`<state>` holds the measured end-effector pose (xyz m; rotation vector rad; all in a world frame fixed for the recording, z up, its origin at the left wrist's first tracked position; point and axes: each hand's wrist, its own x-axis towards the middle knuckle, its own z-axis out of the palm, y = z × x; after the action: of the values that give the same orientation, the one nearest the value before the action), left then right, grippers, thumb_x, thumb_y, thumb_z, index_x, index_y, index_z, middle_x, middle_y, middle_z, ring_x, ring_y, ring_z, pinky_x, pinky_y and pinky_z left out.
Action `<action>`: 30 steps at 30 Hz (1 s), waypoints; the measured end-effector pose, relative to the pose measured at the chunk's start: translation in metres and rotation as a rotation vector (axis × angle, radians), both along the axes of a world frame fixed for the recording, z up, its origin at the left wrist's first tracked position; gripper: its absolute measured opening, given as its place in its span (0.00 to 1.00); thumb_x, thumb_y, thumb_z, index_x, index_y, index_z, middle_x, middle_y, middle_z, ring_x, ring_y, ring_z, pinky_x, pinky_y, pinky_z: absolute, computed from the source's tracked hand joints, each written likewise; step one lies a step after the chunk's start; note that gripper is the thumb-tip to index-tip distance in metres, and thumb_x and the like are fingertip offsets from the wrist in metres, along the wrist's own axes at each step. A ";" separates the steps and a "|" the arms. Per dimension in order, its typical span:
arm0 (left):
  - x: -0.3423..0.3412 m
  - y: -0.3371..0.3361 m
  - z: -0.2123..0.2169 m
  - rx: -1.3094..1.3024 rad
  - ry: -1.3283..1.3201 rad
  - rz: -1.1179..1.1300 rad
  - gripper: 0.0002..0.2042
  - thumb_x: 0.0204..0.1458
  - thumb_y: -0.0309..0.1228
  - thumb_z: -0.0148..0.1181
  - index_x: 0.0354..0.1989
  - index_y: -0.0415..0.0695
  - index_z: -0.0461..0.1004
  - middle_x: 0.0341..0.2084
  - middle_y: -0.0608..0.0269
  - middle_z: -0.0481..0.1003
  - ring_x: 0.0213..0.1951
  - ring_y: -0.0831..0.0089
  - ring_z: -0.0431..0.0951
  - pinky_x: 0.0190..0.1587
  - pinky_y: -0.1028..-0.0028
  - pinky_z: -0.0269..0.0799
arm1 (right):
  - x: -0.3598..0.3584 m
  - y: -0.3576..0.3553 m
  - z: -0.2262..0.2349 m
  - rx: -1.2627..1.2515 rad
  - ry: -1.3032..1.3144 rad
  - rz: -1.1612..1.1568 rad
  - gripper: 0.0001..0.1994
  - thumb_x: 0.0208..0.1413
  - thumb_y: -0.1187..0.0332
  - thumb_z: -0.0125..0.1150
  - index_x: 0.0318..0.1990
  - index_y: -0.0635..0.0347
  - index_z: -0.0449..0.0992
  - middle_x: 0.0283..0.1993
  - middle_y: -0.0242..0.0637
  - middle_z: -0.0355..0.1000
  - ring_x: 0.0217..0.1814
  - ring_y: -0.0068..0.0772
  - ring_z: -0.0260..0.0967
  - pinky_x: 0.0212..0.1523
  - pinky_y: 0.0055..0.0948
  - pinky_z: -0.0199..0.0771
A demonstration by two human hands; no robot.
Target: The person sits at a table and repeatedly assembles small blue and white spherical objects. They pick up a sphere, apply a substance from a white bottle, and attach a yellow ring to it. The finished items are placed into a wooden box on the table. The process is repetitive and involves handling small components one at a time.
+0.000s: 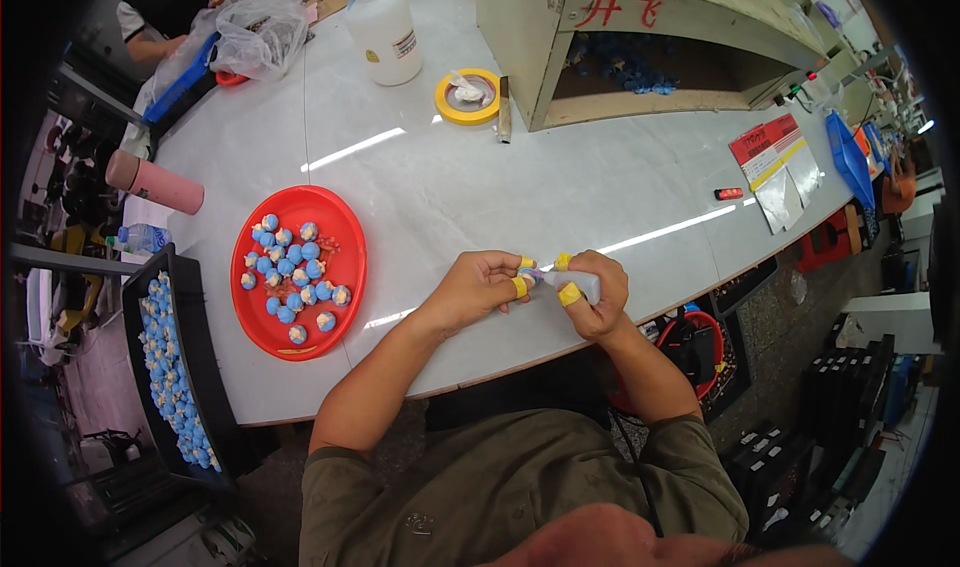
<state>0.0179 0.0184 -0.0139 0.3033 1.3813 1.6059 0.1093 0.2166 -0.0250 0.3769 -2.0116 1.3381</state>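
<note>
My left hand [485, 285] pinches a small blue-and-pale piece [531, 276], mostly hidden by the fingers. My right hand [597, 295] is closed around a small translucent squeeze bottle [583, 287], its nozzle pointing left at that piece. Bottle tip and piece meet or nearly meet; I cannot tell which. Yellow tape wraps several fingertips of both hands. Left of my hands lies a round red tray [262, 319] holding many small blue balls with cream-coloured parts [296, 254] and some loose reddish bits.
A long black bin [190, 332] of similar pieces stands at the table's left edge. Behind are a pink flask [155, 181], a white bottle [388, 37], a yellow tape roll [467, 98], a knife [504, 112] and an open-fronted cabinet [640, 42]. Another person [170, 12] works at far left.
</note>
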 end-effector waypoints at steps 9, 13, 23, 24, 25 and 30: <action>0.001 0.001 0.007 -0.016 0.007 0.016 0.16 0.58 0.28 0.63 0.53 0.34 0.75 0.38 0.62 0.80 0.36 0.79 0.80 0.34 0.81 0.72 | -0.003 0.000 0.002 0.139 0.022 -0.029 0.10 0.45 0.74 0.66 0.36 0.65 0.74 0.24 0.41 0.72 0.18 0.38 0.64 0.22 0.33 0.61; 0.000 0.000 0.000 -0.003 -0.026 0.049 0.17 0.59 0.29 0.62 0.54 0.34 0.74 0.41 0.60 0.80 0.39 0.76 0.81 0.37 0.80 0.73 | -0.002 -0.002 0.005 0.236 0.085 -0.096 0.11 0.43 0.72 0.67 0.34 0.64 0.74 0.22 0.38 0.69 0.17 0.37 0.61 0.21 0.33 0.58; 0.003 0.002 0.004 0.018 -0.075 0.111 0.16 0.60 0.27 0.60 0.55 0.34 0.73 0.44 0.57 0.80 0.44 0.71 0.82 0.39 0.81 0.77 | 0.000 -0.004 0.004 0.340 0.147 -0.154 0.10 0.40 0.71 0.67 0.32 0.62 0.74 0.21 0.35 0.65 0.16 0.36 0.59 0.20 0.33 0.56; 0.003 0.002 0.004 0.021 -0.077 0.112 0.16 0.60 0.27 0.60 0.54 0.34 0.73 0.44 0.57 0.80 0.44 0.71 0.82 0.39 0.81 0.77 | 0.000 -0.004 0.003 0.346 0.142 -0.153 0.10 0.40 0.71 0.67 0.32 0.62 0.74 0.21 0.35 0.66 0.16 0.36 0.59 0.20 0.33 0.56; 0.003 0.002 0.003 0.025 -0.079 0.113 0.16 0.60 0.27 0.60 0.54 0.34 0.73 0.44 0.57 0.80 0.44 0.71 0.82 0.40 0.81 0.77 | 0.000 -0.004 0.004 0.352 0.144 -0.152 0.10 0.40 0.71 0.67 0.32 0.62 0.74 0.21 0.35 0.66 0.16 0.36 0.59 0.20 0.33 0.56; 0.004 0.002 0.002 0.007 -0.080 0.120 0.16 0.60 0.27 0.60 0.54 0.34 0.73 0.44 0.57 0.80 0.44 0.71 0.82 0.40 0.81 0.78 | 0.000 -0.006 0.005 0.363 0.162 -0.164 0.11 0.39 0.71 0.68 0.32 0.63 0.74 0.21 0.35 0.67 0.16 0.36 0.60 0.20 0.33 0.57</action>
<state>0.0217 0.0208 -0.0118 0.1601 1.3546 1.7028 0.1089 0.2109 -0.0200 0.4565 -2.0954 0.8152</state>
